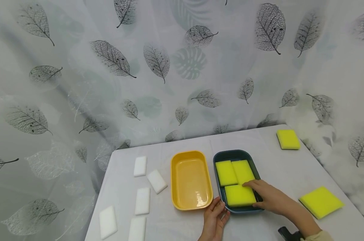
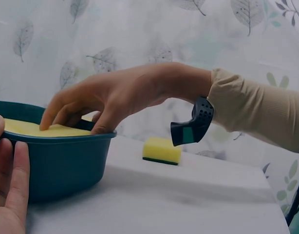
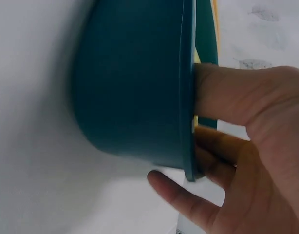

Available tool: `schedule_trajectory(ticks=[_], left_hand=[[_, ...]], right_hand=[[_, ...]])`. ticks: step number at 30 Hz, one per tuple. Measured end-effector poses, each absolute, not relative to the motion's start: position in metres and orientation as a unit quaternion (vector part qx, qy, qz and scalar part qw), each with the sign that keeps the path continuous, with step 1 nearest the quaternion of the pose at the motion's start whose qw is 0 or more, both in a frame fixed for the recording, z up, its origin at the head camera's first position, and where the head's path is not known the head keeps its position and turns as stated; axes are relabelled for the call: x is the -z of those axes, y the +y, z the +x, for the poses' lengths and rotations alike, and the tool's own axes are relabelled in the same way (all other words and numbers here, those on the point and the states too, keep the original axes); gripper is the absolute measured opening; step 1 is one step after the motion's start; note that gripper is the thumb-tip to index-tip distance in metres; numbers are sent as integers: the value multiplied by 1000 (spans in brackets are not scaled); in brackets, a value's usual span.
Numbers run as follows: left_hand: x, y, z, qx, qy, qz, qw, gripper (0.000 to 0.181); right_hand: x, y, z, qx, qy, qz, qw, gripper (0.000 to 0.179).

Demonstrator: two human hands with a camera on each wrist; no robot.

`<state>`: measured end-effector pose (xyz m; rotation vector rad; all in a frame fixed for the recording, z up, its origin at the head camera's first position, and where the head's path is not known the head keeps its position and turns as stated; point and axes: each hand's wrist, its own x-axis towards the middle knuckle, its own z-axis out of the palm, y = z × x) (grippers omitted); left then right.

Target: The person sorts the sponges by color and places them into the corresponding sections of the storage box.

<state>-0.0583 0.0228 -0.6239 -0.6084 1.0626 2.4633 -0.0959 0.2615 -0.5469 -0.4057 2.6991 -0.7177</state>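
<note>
A dark teal basin point(image 1: 257, 169) holds several yellow sponges, two side by side at the back and one in front. My right hand point(image 1: 269, 195) reaches over its right rim and grips the front yellow sponge point(image 1: 239, 195), thumb at the near end, fingers on top. In the right wrist view the thumb point(image 3: 222, 92) dips inside the rim, and part of the grip is hidden by the wall. My left hand point(image 1: 214, 219) rests its fairly straight fingers against the basin's near left corner; the left wrist view shows those fingertips point(image 2: 20, 156) on the outer wall.
A yellow basin point(image 1: 191, 180) stands left of the teal one. Several white sponges point(image 1: 142, 201) lie farther left. One yellow sponge point(image 1: 288, 139) sits at the back right, another point(image 1: 321, 202) at the right edge. A leaf-patterned curtain point(image 1: 182, 67) hangs behind the table.
</note>
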Motion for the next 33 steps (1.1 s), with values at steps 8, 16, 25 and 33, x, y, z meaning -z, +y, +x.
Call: schedule_trajectory(ticks=[8,16,25,33], left_hand=[[623,23,-58,-878,385,-208,193,22],[625,24,-59,-875,389,-216,193,22],[622,23,-58,-873,390,-220,194,22],[621,24,-58,-875,391,-210,196,23]], right_hand=[[554,250,-93,188,965,-161,92,65],[559,243,-95,176,972,-137,80,61],[562,235,-96,150,978,-135,52,58],[561,235,-97,145,979,-137,53,61]])
